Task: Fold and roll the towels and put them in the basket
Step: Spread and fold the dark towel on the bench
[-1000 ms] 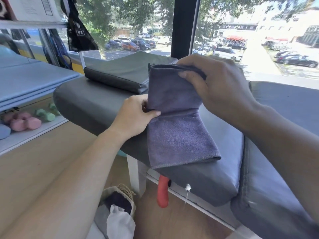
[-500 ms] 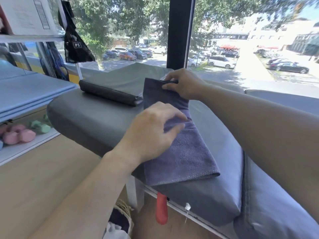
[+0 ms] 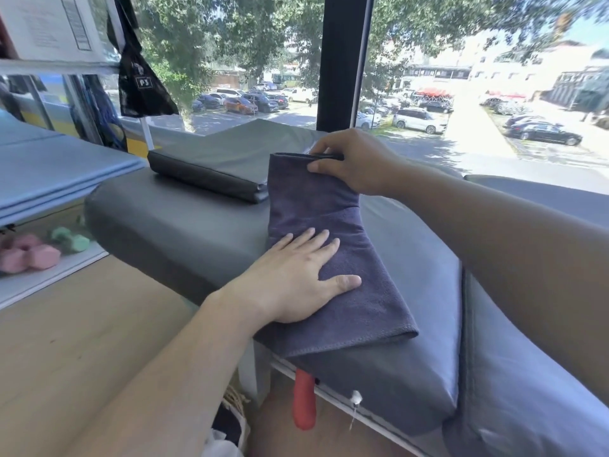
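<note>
A dark purple towel (image 3: pixel 333 258), folded into a long strip, lies on the grey padded bench (image 3: pixel 171 225). Its near end hangs slightly over the bench's front edge. My left hand (image 3: pixel 296 278) lies flat on the towel's middle with straight, spread fingers, pressing it down. My right hand (image 3: pixel 349 159) pinches the towel's far end between thumb and fingers. The basket (image 3: pixel 235 413) stands on the floor below the bench; only its woven rim and some cloth inside show at the bottom edge.
A folded black mat (image 3: pixel 211 173) lies on the bench just left of the towel's far end. A red handle (image 3: pixel 304 404) hangs under the bench. Pink and green dumbbells (image 3: pixel 36 255) sit on a low shelf at left. A window lies behind.
The towel came down from being held up and now lies stretched along the bench. My left hand let go of its pinch on the fold and spread flat on the towel.
</note>
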Available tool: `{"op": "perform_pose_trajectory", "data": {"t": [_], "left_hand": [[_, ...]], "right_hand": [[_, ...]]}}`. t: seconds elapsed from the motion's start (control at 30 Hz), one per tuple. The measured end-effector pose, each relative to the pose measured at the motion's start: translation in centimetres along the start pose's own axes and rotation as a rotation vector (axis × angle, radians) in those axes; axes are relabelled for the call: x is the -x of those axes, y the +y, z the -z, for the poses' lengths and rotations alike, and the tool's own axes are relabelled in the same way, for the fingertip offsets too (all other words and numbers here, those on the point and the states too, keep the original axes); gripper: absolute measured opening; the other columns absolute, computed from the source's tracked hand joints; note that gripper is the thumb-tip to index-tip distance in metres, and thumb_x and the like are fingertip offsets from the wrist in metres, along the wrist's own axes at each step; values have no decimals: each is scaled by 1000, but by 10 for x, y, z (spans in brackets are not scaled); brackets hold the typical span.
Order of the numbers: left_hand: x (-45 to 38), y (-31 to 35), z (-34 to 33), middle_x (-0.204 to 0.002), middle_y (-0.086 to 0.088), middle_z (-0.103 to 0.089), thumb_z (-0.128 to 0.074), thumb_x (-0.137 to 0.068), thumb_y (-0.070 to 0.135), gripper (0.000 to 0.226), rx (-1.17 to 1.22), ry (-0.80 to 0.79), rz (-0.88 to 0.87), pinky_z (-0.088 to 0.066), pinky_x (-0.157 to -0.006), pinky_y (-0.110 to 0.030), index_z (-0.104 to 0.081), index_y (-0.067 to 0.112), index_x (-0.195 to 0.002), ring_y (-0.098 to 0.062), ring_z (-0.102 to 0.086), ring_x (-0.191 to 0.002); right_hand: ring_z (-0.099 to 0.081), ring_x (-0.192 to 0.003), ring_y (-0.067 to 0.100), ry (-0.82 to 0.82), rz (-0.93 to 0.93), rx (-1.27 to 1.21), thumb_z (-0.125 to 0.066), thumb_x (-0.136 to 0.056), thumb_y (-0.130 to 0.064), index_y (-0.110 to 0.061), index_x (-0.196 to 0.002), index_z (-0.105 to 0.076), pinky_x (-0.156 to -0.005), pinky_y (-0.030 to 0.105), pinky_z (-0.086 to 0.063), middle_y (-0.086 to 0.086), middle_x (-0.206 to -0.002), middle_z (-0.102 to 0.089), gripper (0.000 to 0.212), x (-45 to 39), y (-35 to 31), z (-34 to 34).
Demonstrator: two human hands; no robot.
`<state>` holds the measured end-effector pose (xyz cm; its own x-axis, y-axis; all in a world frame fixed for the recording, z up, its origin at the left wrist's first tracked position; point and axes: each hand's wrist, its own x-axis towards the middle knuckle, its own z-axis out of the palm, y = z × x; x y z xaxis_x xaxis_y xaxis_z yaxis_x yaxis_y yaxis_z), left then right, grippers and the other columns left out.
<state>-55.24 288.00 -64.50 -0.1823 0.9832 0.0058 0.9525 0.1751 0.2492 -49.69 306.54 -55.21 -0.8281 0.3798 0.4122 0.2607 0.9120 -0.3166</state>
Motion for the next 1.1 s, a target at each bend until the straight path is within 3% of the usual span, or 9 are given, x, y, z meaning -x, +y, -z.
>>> {"op": "perform_pose_trajectory", "data": {"t": [0.1, 0.2, 0.3, 0.37, 0.53, 0.67, 0.8, 0.93, 1.1], "left_hand": [[11, -16, 16, -166, 16, -19, -50, -99, 53, 66, 185, 46, -1, -6, -125, -24, -32, 27, -157, 2, -8, -152], [25, -34, 27, -158, 20, -37, -62, -96, 45, 56, 192, 95, 24, -19, -122, -25, -51, 27, -148, 1, -28, -147], [36, -41, 27, -147, 21, -51, -69, -93, 40, 44, 254, 158, 31, -28, -117, -21, -65, 27, -135, 4, -43, -137], [43, -46, 24, -137, 23, -59, -70, -92, 34, 35, 317, 234, 56, -32, -110, -16, -71, 27, -127, 5, -51, -128], [55, -59, 17, -95, 42, -62, -68, -94, 24, 17, 321, 366, 94, -40, -91, -17, -76, 37, -103, 3, -58, -105], [56, -63, 11, -126, 22, -64, -68, -95, 22, 29, 321, 396, 105, -35, -108, -18, -74, 25, -122, 0, -54, -125], [58, -59, 5, -133, 14, -64, -68, -95, 23, 31, 295, 412, 103, -23, -99, 1, -72, 23, -125, -1, -48, -129], [58, -58, 5, -129, 16, -66, -68, -94, 25, 27, 275, 443, 102, -29, -104, -15, -74, 27, -121, -4, -48, -129], [55, -59, 6, -123, 19, -68, -67, -94, 24, 23, 268, 453, 110, -36, -104, -21, -77, 30, -113, -3, -53, -121]], "right_hand": [[-63, -92, 17, 36, 60, 16, -67, -94, -43, -28, -109, -73, -79, 32, -46, -4, -100, -74, 22, 25, -17, 16], [-62, -87, 11, 86, 107, 9, -67, -93, -42, -31, -104, -73, -80, 32, -50, -8, -94, -74, 16, 56, -33, 30], [-58, -80, -3, 116, 139, 9, -67, -93, -41, -36, -99, -72, -66, 11, -41, -19, -83, -69, 10, 86, -42, 34], [-54, -80, -12, 141, 169, 76, -67, -93, -41, -39, -99, -71, -64, 8, -35, -28, -75, -60, 8, 106, -47, 31], [-65, -91, 11, 173, 418, 255, -58, -98, -41, -30, -107, -73, -81, 37, -50, -16, -96, -72, 21, 144, -48, 17], [-69, -85, 19, 225, 541, 250, -65, -98, -33, -24, -104, -77, -75, 37, -53, -10, -93, -73, 16, 168, -39, 2], [-70, -82, 22, 266, 547, 216, -67, -97, -32, -23, -101, -79, -74, 36, -53, -7, -90, -74, 16, 182, -34, -12], [-67, -76, 20, 270, 565, 210, -71, -94, -32, -22, -98, -80, -74, 28, -49, -7, -89, -74, 14, 187, -38, -23], [-67, -74, 20, 247, 589, 207, -71, -94, -34, -21, -97, -81, -68, 34, -51, -7, -87, -74, 16, 190, -41, -27]]}}
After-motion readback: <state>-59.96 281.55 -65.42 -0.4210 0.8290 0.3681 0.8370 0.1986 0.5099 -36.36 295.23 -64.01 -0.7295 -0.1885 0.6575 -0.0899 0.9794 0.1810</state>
